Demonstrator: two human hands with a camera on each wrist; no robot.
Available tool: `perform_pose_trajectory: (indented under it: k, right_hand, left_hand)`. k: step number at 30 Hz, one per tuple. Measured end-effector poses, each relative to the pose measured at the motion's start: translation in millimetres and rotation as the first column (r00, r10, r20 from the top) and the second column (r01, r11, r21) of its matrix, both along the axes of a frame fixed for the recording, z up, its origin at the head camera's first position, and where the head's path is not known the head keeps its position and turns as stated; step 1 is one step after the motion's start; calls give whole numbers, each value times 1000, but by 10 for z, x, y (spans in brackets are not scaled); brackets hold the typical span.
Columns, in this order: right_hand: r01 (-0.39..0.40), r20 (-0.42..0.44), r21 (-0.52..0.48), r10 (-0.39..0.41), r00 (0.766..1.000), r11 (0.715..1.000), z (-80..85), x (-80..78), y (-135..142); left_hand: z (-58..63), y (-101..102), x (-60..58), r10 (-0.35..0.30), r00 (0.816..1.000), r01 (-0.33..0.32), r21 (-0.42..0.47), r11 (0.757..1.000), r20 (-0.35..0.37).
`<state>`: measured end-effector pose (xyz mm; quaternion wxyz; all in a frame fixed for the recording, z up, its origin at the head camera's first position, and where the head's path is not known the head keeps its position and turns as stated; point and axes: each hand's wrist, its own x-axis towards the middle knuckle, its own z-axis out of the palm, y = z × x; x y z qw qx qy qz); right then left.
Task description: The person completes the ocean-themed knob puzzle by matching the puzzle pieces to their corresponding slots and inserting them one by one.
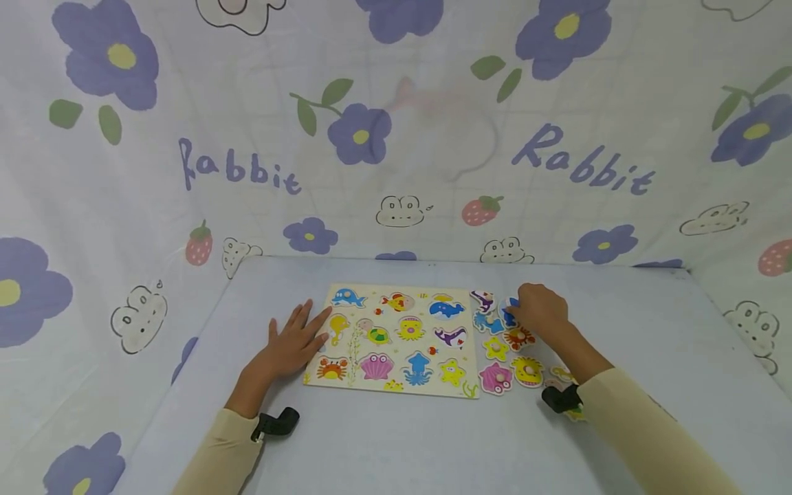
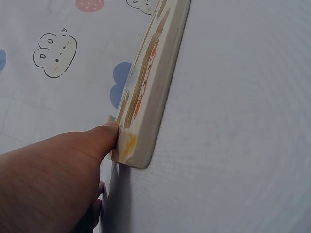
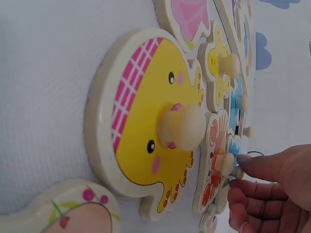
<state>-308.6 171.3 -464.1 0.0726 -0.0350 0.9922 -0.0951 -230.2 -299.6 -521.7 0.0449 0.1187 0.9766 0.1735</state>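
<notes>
A wooden peg puzzle board (image 1: 442, 390) printed with sea animals lies flat on the table. My left hand (image 1: 291, 350) rests at its left edge, fingers spread; in the left wrist view the thumb touches the board's corner (image 2: 141, 158). To the board's right, my right hand (image 1: 543, 311) pinches the small knob of a blue puzzle piece (image 1: 510, 313) between thumb and finger. Its picture is mostly hidden by the hand. Close by lie a crab piece (image 1: 520, 337), a blue squid piece (image 1: 487, 323) and a yellow starfish piece (image 1: 496, 348).
A purple whale piece (image 1: 482, 300) lies near the board's upper right corner. Nearer me are a pink shell piece (image 1: 495, 378) and a yellow octopus piece (image 3: 141, 126). More pieces sit partly under the right wrist camera (image 1: 562, 398). A patterned curtain (image 1: 433, 234) stands behind the table.
</notes>
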Motion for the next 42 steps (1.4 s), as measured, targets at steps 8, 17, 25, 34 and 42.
perform_pose_trajectory:
  k: [8,17,25,34,42]
  right_hand:
    - [-33,-42,-99,28,999,995,99,11,-2]
    - [-124,-99,-93,114,988,988,187,35,-113]
    - [-202,-122,-65,193,974,977,349,90,-364]
    - [-330,-104,-29,325,940,944,361,37,-605]
    - [-384,-90,-7,382,920,923,296,-42,-768]
  left_hand:
    - [15,-3,-3,0,1000,0,1,1000,2]
    - [8,-19,-7,6,1000,-6,-10,1000,19]
    - [8,-16,9,9,1000,-9,-13,1000,14]
    - [11,-14,19,11,1000,-11,-5,1000,13]
    - [1,-20,-3,2,1000,-2,-2,1000,15]
